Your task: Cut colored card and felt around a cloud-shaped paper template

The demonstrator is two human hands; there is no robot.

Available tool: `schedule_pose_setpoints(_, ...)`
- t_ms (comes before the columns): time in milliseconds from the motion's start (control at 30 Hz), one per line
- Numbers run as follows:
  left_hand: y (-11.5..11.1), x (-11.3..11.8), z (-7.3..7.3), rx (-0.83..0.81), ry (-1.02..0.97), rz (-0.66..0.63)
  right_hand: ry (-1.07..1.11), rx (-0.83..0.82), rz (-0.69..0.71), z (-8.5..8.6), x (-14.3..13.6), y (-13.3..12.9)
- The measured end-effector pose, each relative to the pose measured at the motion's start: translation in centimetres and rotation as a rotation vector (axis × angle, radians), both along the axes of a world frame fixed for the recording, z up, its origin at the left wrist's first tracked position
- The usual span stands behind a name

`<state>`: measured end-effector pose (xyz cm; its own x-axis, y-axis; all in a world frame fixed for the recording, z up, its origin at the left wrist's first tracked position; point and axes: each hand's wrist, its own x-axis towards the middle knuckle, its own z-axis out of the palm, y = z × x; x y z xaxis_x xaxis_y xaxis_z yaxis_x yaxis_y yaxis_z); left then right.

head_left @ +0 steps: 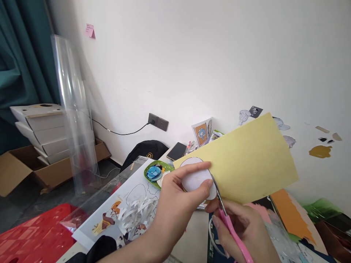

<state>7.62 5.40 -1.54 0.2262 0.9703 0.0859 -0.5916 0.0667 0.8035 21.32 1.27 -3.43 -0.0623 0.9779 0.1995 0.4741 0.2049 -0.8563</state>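
Observation:
My left hand [181,193] is closed, pinching a white rounded paper cutout [196,179] with a dark outline against a pale yellow paper sheet [252,157]. The sheet stretches off to the right, raised above the table. Pink-handled scissors [229,224] are in my right hand [246,230], its fingers wrapped round the handles. Their blades lie along the right edge of the cutout, at the yellow paper. How far the blades are parted is hard to see. Part of the handle loops is hidden by my fingers.
A green tray [148,173] holds blue paper pieces. White paper shreds [139,213] lie on a printed sheet [93,235]. Behind are a phone [177,151] and a picture card [201,132]; to the right, orange paper [293,215]. A red stool [35,237] stands lower left.

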Motion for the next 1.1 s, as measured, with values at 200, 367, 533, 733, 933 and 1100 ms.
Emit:
schedule_pose_setpoints(200, -0.1, -0.1, 0.0, 0.020, 0.002, 0.002, 0.066, 0.075, -0.105, -0.3, -0.7, -0.2)
schedule_pose_setpoints(367, 0.1, -0.2, -0.2, 0.023, 0.014, 0.017, 0.065, 0.065, -0.124, -0.4, -0.8, -0.2)
schedule_pose_setpoints(533, 0.1, -0.1, -0.3, -0.017, 0.037, 0.033, 0.060, 0.079, -0.111, -0.4, -0.8, -0.2)
schedule_pose_setpoints(733, -0.2, -0.2, -0.4, -0.019, 0.038, 0.033, 0.078, 0.081, -0.093, -0.6, -0.9, -0.2)
schedule_pose_setpoints(933, 0.0, -0.1, -0.5, 0.001, 0.084, 0.067, -0.038, 0.085, -0.059, -0.5, -0.4, 0.1)
schedule_pose_setpoints(1100, 0.6, -0.8, -0.2, 0.051, 0.138, 0.048, -0.226, 0.130, -0.014, 0.1, 0.4, -0.1)
